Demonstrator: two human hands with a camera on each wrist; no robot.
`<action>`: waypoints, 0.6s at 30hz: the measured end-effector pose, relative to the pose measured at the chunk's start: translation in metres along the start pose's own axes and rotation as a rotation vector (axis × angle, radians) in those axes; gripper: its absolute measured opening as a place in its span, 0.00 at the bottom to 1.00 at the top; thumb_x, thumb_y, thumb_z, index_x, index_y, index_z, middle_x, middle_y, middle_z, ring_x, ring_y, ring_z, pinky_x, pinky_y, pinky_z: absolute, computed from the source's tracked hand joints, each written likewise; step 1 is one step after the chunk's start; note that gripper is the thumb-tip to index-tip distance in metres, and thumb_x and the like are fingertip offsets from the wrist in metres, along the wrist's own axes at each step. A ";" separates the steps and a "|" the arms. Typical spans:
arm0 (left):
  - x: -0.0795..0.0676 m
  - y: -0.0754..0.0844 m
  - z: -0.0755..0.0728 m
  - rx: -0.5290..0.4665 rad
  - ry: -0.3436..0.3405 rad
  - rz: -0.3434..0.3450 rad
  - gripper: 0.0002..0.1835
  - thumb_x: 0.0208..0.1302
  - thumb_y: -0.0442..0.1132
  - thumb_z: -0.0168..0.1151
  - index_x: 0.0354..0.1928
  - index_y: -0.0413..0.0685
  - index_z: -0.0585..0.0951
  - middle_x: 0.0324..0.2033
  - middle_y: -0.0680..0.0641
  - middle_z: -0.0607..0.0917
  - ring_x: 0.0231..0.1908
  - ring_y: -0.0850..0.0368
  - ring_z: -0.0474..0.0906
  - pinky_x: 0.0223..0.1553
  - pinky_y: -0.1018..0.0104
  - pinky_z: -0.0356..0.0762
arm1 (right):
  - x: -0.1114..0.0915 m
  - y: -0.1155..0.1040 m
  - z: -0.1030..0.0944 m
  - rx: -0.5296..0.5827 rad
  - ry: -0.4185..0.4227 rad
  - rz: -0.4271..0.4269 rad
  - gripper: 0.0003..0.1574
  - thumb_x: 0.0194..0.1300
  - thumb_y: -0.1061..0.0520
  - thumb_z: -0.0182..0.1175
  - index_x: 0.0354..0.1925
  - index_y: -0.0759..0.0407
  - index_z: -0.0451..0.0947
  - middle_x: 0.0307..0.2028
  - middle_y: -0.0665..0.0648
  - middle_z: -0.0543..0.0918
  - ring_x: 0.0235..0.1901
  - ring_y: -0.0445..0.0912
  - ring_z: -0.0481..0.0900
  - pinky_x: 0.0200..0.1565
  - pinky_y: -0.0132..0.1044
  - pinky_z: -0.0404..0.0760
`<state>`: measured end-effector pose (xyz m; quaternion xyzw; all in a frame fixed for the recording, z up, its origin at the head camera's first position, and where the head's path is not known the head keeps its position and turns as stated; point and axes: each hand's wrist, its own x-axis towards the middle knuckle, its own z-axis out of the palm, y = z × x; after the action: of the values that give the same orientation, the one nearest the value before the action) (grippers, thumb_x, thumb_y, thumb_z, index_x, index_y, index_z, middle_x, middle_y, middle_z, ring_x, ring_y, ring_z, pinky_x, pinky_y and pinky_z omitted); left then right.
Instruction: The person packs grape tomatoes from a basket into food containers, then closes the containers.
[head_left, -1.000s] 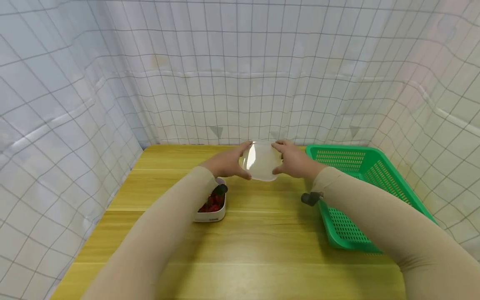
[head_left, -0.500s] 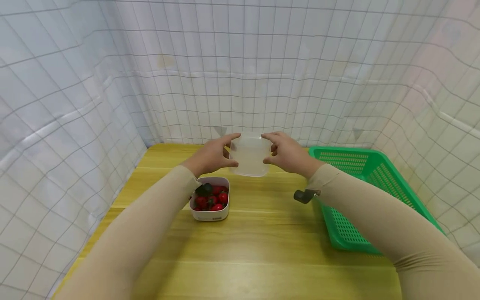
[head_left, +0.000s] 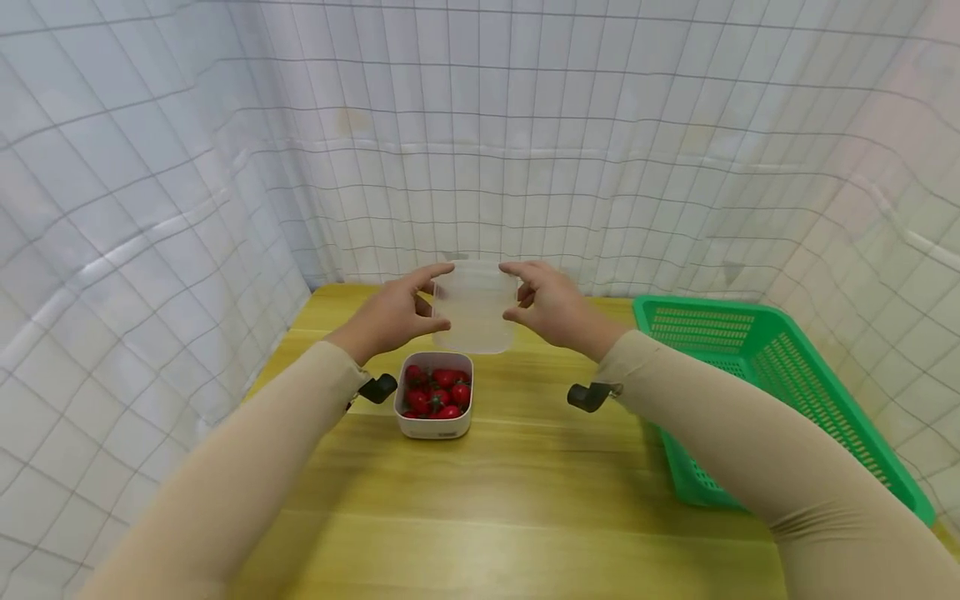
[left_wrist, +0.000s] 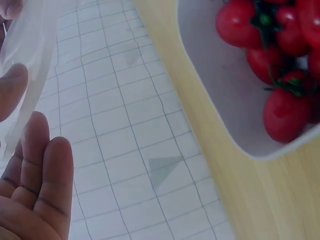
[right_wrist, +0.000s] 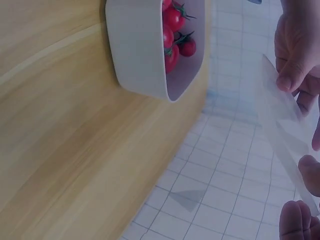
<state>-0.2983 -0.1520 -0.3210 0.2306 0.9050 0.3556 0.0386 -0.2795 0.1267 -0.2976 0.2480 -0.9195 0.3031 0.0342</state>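
Note:
A translucent square plastic lid (head_left: 476, 308) is held up between both hands in the head view. My left hand (head_left: 393, 312) pinches its left edge, thumb on the near side. The opposite edge is pinched by my right hand (head_left: 551, 304). In the left wrist view the lid (left_wrist: 25, 65) shows edge-on between thumb and fingers; the right wrist view shows the lid (right_wrist: 282, 120) tilted. Below and slightly left of it, a white container (head_left: 433, 429) stands on the table, holding several red cherry tomatoes (head_left: 438, 392) with green stems.
A green perforated plastic basket (head_left: 682, 483) stands at the right side of the wooden table (head_left: 510, 500), partly covered by the right sleeve (head_left: 720, 425). White grid-patterned sheeting (head_left: 480, 150) encloses the back and sides.
Both hands have moved left with the lid, from the table's middle to a spot nearer the container. The tomatoes, earlier partly covered by the left arm, now show fully.

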 end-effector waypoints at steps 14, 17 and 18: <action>-0.029 -0.012 -0.016 0.028 0.119 0.006 0.45 0.71 0.44 0.71 0.84 0.62 0.58 0.51 0.42 0.83 0.47 0.47 0.90 0.49 0.49 0.87 | 0.005 -0.017 0.022 0.112 0.088 -0.087 0.33 0.73 0.62 0.67 0.73 0.56 0.74 0.61 0.62 0.82 0.49 0.51 0.87 0.52 0.44 0.87; -0.034 -0.015 -0.017 0.039 0.147 0.009 0.42 0.71 0.45 0.71 0.82 0.60 0.61 0.48 0.44 0.84 0.43 0.48 0.88 0.43 0.52 0.85 | 0.006 -0.019 0.028 0.127 0.113 -0.107 0.30 0.74 0.62 0.65 0.71 0.57 0.76 0.59 0.61 0.84 0.48 0.50 0.88 0.51 0.43 0.87; -0.036 -0.016 -0.017 0.046 0.157 0.009 0.41 0.71 0.46 0.71 0.82 0.60 0.62 0.46 0.45 0.85 0.41 0.49 0.88 0.41 0.54 0.84 | 0.007 -0.020 0.030 0.136 0.121 -0.114 0.29 0.75 0.63 0.64 0.71 0.57 0.76 0.58 0.61 0.84 0.48 0.49 0.88 0.50 0.42 0.87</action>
<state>-0.2764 -0.1889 -0.3220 0.2067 0.9120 0.3520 -0.0393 -0.2734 0.0931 -0.3095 0.2828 -0.8774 0.3770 0.0900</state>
